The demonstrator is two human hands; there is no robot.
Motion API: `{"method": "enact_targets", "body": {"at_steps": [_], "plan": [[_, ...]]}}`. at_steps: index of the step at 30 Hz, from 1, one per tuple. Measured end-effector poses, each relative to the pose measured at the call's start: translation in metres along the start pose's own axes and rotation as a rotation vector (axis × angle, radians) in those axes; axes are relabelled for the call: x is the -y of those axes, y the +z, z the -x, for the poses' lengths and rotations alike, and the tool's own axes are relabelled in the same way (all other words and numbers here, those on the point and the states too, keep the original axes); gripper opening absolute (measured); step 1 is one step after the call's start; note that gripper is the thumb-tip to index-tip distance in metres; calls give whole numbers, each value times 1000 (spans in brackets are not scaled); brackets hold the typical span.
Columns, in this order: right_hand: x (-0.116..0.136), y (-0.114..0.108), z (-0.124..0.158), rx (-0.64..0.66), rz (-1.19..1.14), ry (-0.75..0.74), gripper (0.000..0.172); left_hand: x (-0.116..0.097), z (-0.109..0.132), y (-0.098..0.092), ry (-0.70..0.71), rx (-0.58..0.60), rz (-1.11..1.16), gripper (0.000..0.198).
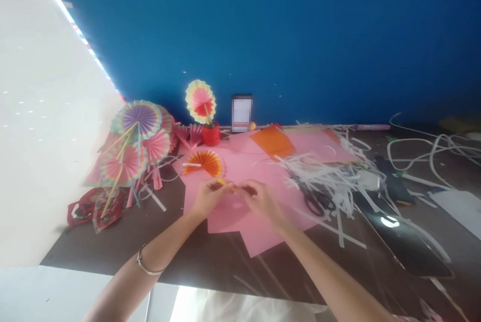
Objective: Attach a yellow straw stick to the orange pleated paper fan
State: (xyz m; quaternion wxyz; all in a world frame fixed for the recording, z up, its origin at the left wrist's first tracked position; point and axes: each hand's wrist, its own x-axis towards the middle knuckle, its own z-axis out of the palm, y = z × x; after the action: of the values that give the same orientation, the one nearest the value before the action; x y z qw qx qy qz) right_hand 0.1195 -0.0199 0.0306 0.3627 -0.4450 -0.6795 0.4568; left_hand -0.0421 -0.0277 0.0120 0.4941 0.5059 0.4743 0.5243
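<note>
Over the pink paper sheets (248, 242), my left hand (210, 196) and my right hand (263, 204) meet at the fingertips, both closed in a pinch. A small yellow-orange piece (221, 181), likely folded paper, shows at the left fingers and reaches toward the right ones; its full shape is hidden and blurred. Just behind my left hand lies an orange pleated paper fan (205, 162), half opened, with a white strip (192, 164) across its left part. Black-handled scissors (313, 205) rest to the right of my right hand, partly under paper strips.
Finished paper fans (139, 119) on sticks crowd the left side. A round fan (200, 101) stands in a red pot (211, 134). A phone (242, 114) leans on the blue wall. White strips (319, 174), a dark tablet-like device (406, 242) and white cables (432, 146) fill the right.
</note>
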Motion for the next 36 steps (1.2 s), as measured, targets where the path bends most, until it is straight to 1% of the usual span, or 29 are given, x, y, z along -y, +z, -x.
{"method": "enact_targets", "body": {"at_steps": [2, 5, 7, 10, 11, 14, 16, 22, 27, 34, 36], "plan": [[-2, -1, -1, 3, -2, 4, 18, 0, 0, -1, 3, -13, -17, 24], [-2, -7, -3, 43, 48, 11, 17, 2, -1, -3, -20, -45, -23, 24], [-2, -10, -4, 69, 84, 1, 18, 2, -2, -5, -34, -53, 11, 23], [0, -14, -5, 83, 91, -2, 19, 2, -4, -8, -20, -30, 92, 30], [0, -15, -5, 83, 90, 0, 19, 1, -4, -10, -12, -12, 88, 31], [-2, -17, -5, 74, 115, -7, 18, 3, -6, -17, 7, 48, -17, 24], [-3, -17, -5, 70, 137, -27, 19, 6, -8, -21, 15, 73, -57, 22], [-3, -18, -3, 35, 234, -107, 17, 13, -11, -27, 22, 50, -134, 19], [-2, -19, -3, 32, 314, -155, 16, 11, -13, -26, -15, 43, -107, 20], [-6, -17, -7, 10, 242, -122, 17, 12, -12, -27, -15, 52, -71, 23], [-6, -17, -8, 20, 221, -112, 16, 13, -12, -27, -32, 44, -69, 27]]}}
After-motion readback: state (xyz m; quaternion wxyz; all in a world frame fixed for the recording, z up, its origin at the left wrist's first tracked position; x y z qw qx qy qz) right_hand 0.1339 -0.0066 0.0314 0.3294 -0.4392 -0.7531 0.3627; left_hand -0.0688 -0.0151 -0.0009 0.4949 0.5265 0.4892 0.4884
